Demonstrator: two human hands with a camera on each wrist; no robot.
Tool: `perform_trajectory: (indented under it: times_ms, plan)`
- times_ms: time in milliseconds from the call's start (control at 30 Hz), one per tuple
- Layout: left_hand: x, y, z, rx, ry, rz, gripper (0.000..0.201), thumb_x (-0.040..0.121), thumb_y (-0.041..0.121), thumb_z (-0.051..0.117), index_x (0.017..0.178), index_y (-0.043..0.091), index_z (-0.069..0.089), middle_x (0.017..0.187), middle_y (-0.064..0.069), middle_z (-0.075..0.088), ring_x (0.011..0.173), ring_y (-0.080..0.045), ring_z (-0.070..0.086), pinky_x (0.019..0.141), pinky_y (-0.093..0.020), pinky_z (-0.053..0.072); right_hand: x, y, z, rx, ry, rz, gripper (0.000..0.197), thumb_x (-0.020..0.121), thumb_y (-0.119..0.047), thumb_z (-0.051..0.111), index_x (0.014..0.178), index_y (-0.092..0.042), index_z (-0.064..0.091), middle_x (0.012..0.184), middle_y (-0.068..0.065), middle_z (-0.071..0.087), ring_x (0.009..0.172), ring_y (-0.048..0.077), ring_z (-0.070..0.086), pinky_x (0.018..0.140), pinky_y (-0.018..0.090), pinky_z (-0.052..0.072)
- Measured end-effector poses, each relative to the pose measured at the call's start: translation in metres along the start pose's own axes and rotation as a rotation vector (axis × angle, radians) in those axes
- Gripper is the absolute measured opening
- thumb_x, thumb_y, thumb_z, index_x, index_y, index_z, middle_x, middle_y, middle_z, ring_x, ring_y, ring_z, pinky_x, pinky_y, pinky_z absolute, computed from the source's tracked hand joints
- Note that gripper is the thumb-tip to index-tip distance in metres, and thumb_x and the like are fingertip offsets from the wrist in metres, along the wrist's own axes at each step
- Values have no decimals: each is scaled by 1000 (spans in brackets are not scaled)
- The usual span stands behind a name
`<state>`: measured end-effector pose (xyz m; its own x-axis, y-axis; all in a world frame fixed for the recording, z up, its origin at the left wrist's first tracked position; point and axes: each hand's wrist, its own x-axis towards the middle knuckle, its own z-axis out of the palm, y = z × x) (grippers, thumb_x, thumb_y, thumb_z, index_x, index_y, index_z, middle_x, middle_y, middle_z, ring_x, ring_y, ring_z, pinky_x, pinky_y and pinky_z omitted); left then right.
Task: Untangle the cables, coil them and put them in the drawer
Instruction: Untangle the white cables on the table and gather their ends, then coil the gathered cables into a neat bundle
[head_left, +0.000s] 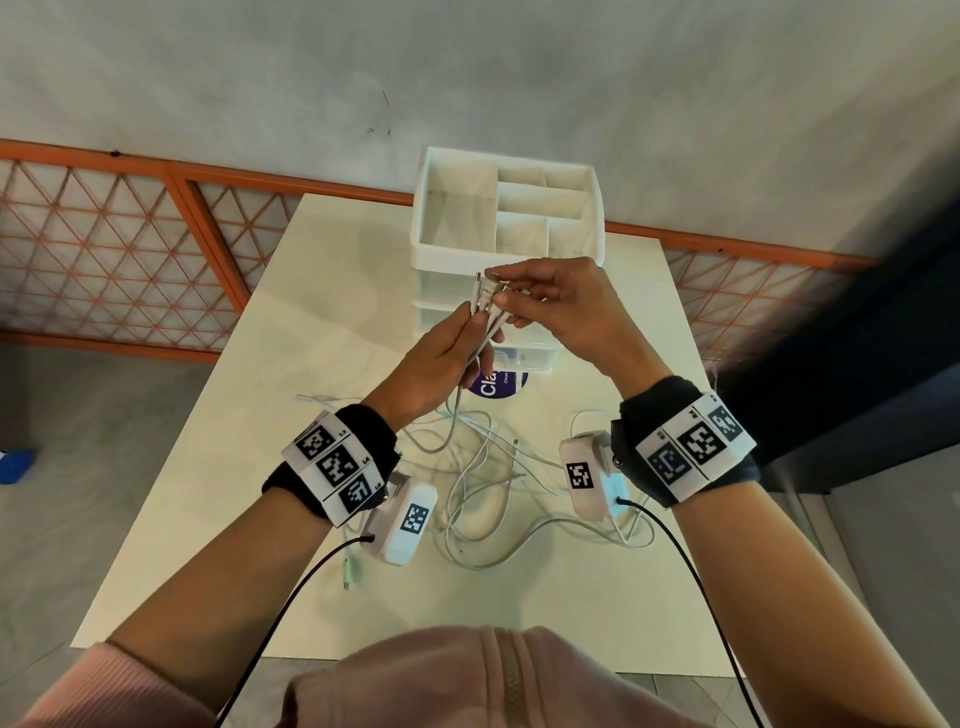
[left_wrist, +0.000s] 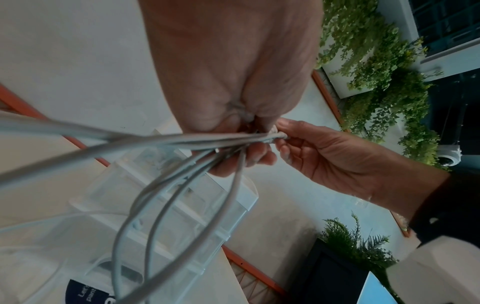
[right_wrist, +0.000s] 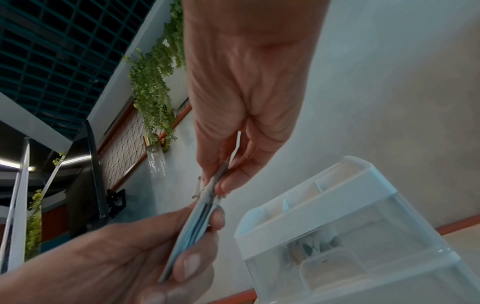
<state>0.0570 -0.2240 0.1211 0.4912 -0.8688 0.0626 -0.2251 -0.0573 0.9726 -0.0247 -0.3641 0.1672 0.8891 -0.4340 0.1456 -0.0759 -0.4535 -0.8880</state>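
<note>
Several white cables lie tangled on the table between my wrists. Both hands are raised above them, in front of the white drawer unit. My left hand grips a bundle of cable ends, which hangs down to the tangle. My right hand pinches the plug tips at the top of that bundle between thumb and fingers. In the left wrist view the cables fan out from my left hand. In the right wrist view my right hand holds the plugs above the left hand.
The white table stands against an orange lattice railing. The drawer unit has an open compartment tray on top and clear drawers below. A purple round sticker lies in front of it. A green plug lies near the left wrist.
</note>
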Motion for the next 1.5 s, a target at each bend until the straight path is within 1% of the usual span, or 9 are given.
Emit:
perform_trajectory:
  times_ms: [167,667,833,933,1000,1133,1267,1400,1500]
  plan:
    - [0,-1,-4,30,-78,-44,33,103,32,25,110,13,51,72,-1,57,53,-11,44,57,-22,41,-4,0,0,-53,-80,-64,41,87,-8,64,124,-25,60,85,0,68,72,11,68,79,22,57]
    - [-3,1,5,290,-81,18,26,102,28,29,119,10,36,76,8,46,64,1,48,67,-20,45,0,-3,3,-93,-8,-25,31,84,-15,68,115,-10,68,77,-7,66,58,-2,65,67,8,52]
    - [2,2,-1,-86,87,-31,30,103,27,26,83,14,43,64,4,37,52,-6,41,64,-27,43,-8,0,8,-5,36,59,66,87,-35,63,143,-24,31,109,3,62,84,16,67,74,25,57]
    - [0,17,-8,-259,147,32,31,104,25,22,81,14,40,62,2,40,53,-6,45,62,-21,45,-16,10,20,-44,-339,169,99,70,-26,81,146,-14,19,128,3,55,112,13,57,100,28,46]
    - [0,25,-9,-393,117,55,32,103,28,22,81,15,40,59,8,39,52,-7,42,62,-21,45,-20,16,35,-110,-533,152,78,69,-28,82,135,-15,44,123,-5,60,113,4,55,103,22,40]
    - [0,32,-13,-485,107,89,33,103,31,22,80,17,41,57,13,35,49,-4,31,56,-20,42,-18,27,55,79,-492,200,19,77,-25,76,94,-18,74,101,0,72,100,12,66,102,34,45]
    - [-5,28,-25,-511,149,124,33,104,29,19,80,17,38,55,14,32,47,-3,25,48,-16,32,-9,32,48,-98,-351,95,33,72,-25,80,81,3,67,94,-2,56,86,8,53,81,23,41]
    - [-6,38,-33,-450,252,188,34,104,26,19,76,17,37,56,12,27,44,-3,22,42,-16,24,-6,50,43,-409,-369,18,31,74,-39,76,77,-9,67,79,4,65,78,17,55,84,27,34]
    - [-9,45,-44,-351,291,209,35,104,29,20,73,19,35,56,10,22,43,-4,20,41,-17,24,-12,58,29,-403,-290,112,25,78,-34,74,60,-23,60,50,-8,60,56,3,58,60,7,37]
